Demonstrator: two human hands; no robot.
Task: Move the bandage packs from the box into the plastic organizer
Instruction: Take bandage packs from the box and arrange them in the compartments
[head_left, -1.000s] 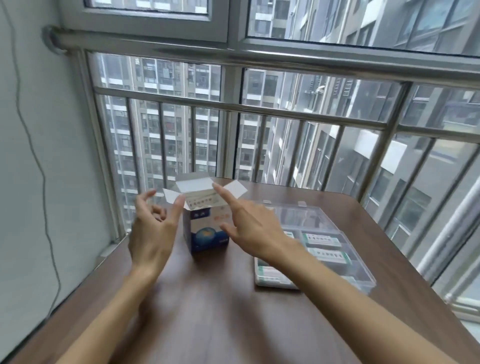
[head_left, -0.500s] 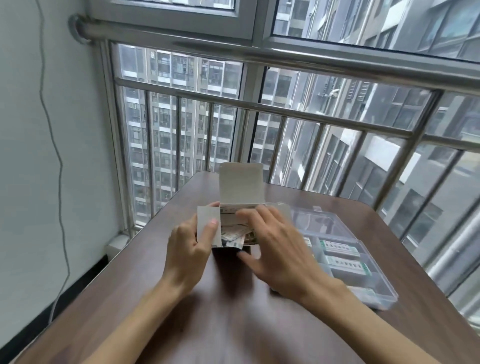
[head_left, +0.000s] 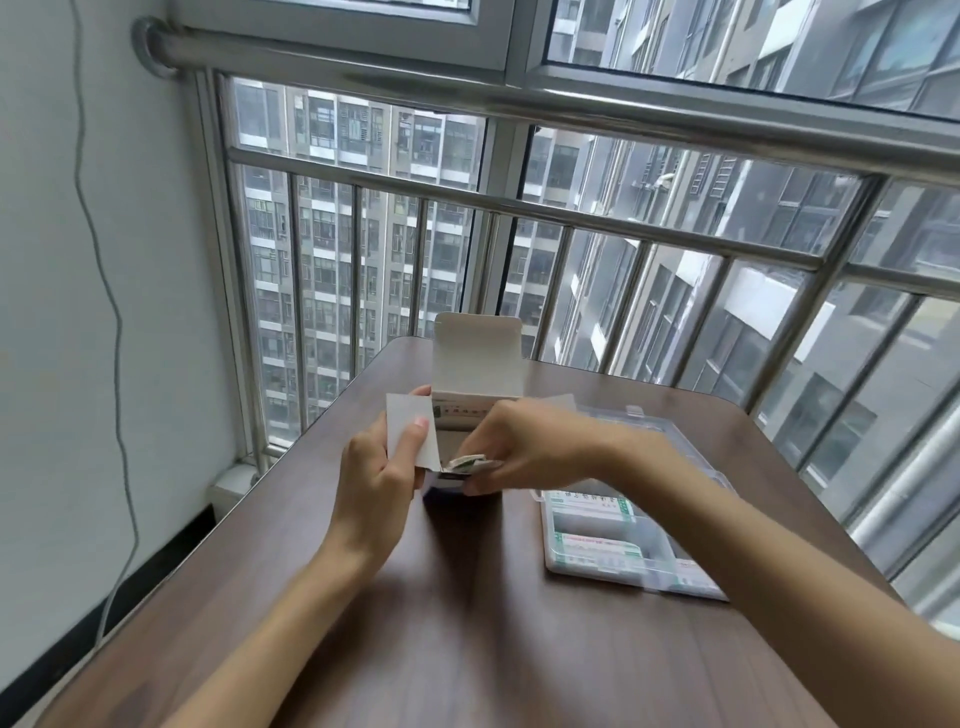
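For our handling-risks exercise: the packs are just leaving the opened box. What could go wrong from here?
1. The right hand pinches several bandage packs loosely; some may slip onto the table.
2. The left hand holds only the box by its side flap; pulling might tip it.

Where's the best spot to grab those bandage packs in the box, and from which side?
Pinch the packs by their upper ends, which poke out at the box's open mouth, coming from above on the right. The left hand already holds the left flap back, and the rear flap stands upright, so the right hand probably has the clearest way in there.
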